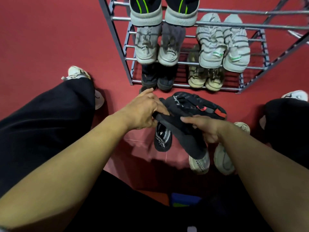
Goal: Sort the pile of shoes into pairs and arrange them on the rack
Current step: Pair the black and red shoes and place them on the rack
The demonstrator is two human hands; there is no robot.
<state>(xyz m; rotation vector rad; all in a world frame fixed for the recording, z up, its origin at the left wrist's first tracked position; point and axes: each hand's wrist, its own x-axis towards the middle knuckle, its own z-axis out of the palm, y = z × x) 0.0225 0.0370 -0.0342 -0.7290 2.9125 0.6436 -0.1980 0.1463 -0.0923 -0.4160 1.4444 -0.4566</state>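
Both hands (pixel 175 118) grip black shoe (pixel 185 129); floor sneaker (pixel 199 163) reads "PRORE".

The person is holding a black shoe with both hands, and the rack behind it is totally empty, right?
Not quite. The head view shows both the left hand and right hand holding the black shoe, but the rack is not empty: several pairs of shoes sit on its shelves.

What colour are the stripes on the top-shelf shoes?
Neon green stripes on black, seen in the head view.
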